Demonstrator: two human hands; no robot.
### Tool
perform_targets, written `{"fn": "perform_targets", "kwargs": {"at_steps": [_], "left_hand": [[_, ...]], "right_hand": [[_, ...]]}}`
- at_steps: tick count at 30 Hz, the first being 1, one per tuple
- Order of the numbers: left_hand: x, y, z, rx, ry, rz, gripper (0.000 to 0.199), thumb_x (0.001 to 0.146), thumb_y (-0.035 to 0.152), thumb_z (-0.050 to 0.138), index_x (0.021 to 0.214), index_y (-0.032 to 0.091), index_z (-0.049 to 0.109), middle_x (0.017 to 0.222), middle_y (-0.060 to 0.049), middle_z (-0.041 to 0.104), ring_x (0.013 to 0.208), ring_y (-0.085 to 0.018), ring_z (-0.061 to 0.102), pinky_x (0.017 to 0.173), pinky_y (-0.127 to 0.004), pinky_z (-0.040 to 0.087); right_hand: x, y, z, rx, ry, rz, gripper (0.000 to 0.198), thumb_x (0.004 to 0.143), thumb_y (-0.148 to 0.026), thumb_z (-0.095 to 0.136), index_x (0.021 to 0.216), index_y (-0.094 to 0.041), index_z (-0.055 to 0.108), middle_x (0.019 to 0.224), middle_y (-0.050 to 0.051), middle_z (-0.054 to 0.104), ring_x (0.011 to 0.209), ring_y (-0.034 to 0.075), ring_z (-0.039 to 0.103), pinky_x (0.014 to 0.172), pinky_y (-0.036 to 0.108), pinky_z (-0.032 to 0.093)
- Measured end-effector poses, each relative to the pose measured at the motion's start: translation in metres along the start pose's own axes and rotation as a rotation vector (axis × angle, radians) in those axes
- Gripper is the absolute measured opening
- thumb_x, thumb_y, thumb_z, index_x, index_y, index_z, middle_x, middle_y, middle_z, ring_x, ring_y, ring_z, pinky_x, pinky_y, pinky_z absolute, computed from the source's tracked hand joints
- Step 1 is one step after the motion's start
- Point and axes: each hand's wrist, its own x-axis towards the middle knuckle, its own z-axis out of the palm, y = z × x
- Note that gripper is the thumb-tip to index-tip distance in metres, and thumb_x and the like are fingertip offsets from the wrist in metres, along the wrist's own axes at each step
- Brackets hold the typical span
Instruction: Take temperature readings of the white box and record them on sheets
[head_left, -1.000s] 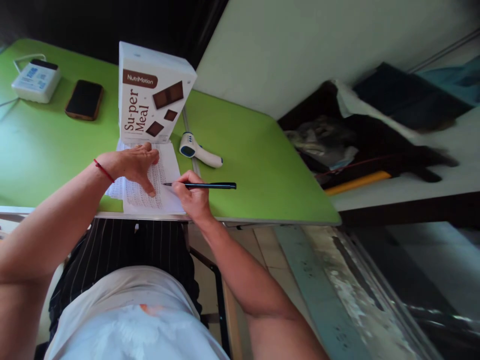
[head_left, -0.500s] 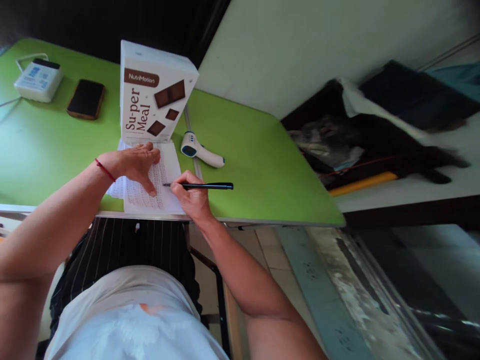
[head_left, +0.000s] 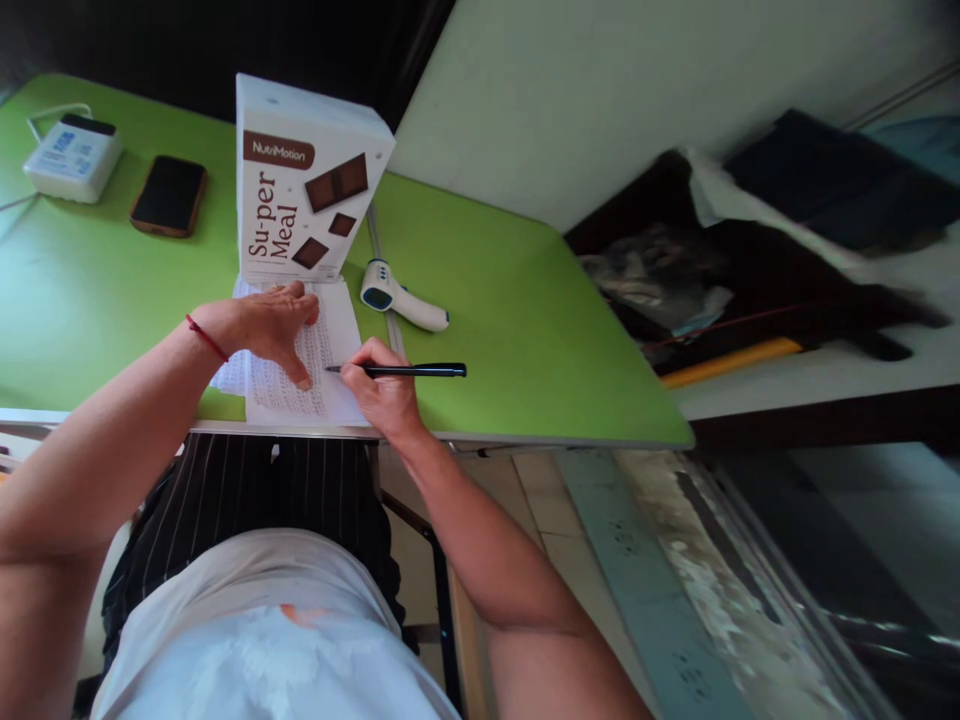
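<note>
An open notebook [head_left: 341, 330] with rows of handwriting lies at the front edge of the green table. Across its written page rests my left hand [head_left: 277, 325], fingers spread and a red string round the wrist. My right hand [head_left: 382, 390] is closed in a pinch round a black pen [head_left: 427, 370]. The pen's tip meets the page just right of my left thumb, and its rear end points to the right. Directly behind the notebook a white box [head_left: 307, 190] marked "Su-per Meal" stands upright, close to my left fingertips.
A white handheld thermometer [head_left: 405, 300] lies right of the notebook. On the left of the green table [head_left: 510, 330] are a phone [head_left: 169, 196] and a white device [head_left: 73, 160] with a cable. Dark shelving with cloths [head_left: 750, 250] stands to the right, beside the wall.
The view has shifted very slightly. Both hands, the pen and the notebook keep nearly the same places.
</note>
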Motion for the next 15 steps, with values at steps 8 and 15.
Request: {"fn": "perform_targets", "kwargs": {"at_steps": [8, 15], "left_hand": [[0.0001, 0.0003, -0.0002, -0.006, -0.008, -0.011, 0.100, 0.053, 0.064, 0.081, 0.137, 0.018, 0.055, 0.140, -0.016, 0.051, 0.125, -0.039, 0.056, 0.107, -0.046, 0.046], [-0.0004, -0.0003, -0.0001, 0.011, 0.003, -0.003, 0.097, 0.055, 0.065, 0.079, 0.136, 0.019, 0.055, 0.139, -0.015, 0.052, 0.122, -0.038, 0.058, 0.106, -0.045, 0.046]], "right_hand": [[-0.0003, -0.0006, 0.0024, 0.009, 0.058, 0.009, 0.017, 0.079, -0.034, 0.054, 0.065, -0.026, 0.049, 0.058, -0.004, 0.051, 0.058, 0.014, 0.046, 0.059, 0.028, 0.043], [0.0004, -0.0019, 0.0011, -0.020, 0.034, 0.017, 0.017, 0.078, -0.032, 0.055, 0.064, -0.026, 0.046, 0.057, -0.005, 0.050, 0.058, 0.014, 0.044, 0.059, 0.028, 0.042]]}}
